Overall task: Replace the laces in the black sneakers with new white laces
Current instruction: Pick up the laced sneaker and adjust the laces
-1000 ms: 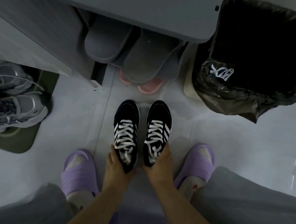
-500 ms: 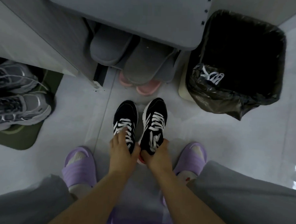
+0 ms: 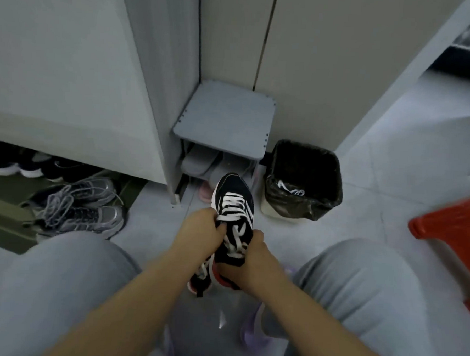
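Observation:
Both black sneakers are lifted off the floor between my knees. The upper black sneaker shows its white laces and white side stripes, toe pointing away from me. My left hand grips its left side near the tongue. My right hand grips its heel end from the right. The second black sneaker hangs under them, mostly hidden, with a red and white sole showing. Which hand holds it I cannot tell.
A bin with a black bag holds a white lace. Left of it, a grey shoe rack shelters grey slippers. Grey running shoes lie left on a mat. A red stool stands right.
Both sneakers have been picked up from the floor and stacked together in my hands. My head has risen and tilted up, so the cabinet, doorway and red stool came into view.

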`<state>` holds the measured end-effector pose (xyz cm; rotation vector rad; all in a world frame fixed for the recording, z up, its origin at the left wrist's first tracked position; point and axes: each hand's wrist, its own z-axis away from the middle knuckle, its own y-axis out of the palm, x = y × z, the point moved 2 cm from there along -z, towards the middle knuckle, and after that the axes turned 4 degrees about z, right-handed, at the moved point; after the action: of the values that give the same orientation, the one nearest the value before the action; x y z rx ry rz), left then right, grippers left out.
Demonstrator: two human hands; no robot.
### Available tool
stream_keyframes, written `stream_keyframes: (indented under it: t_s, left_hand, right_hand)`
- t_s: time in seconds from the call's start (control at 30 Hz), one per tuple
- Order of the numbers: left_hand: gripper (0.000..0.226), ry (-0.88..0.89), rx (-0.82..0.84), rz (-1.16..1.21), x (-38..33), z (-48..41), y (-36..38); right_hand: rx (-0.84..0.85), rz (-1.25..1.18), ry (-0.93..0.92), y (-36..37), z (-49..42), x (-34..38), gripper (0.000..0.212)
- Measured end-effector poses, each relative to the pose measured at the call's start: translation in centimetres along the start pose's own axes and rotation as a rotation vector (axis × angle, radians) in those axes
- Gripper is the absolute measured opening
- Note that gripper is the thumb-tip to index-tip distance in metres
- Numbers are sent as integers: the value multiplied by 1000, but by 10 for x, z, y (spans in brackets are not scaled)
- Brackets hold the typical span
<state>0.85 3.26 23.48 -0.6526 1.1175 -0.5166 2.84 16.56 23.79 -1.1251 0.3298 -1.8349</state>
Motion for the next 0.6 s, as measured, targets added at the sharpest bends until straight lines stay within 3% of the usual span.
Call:
stream_keyframes:
  t_s: [0.13, 0.43, 0.6]
  left_hand:
    - [15, 98, -91, -30, -4, 53, -33]
    - [21, 194, -115, 13, -3, 136, -21]
    - [18, 273, -48, -36, -6, 143, -34]
  right_hand:
    - [38, -19, -156, -20, 49, 10, 54]
    - [-309, 98, -373, -16, 110, -1, 19]
    - [-313, 72, -401, -15, 119, 2, 29]
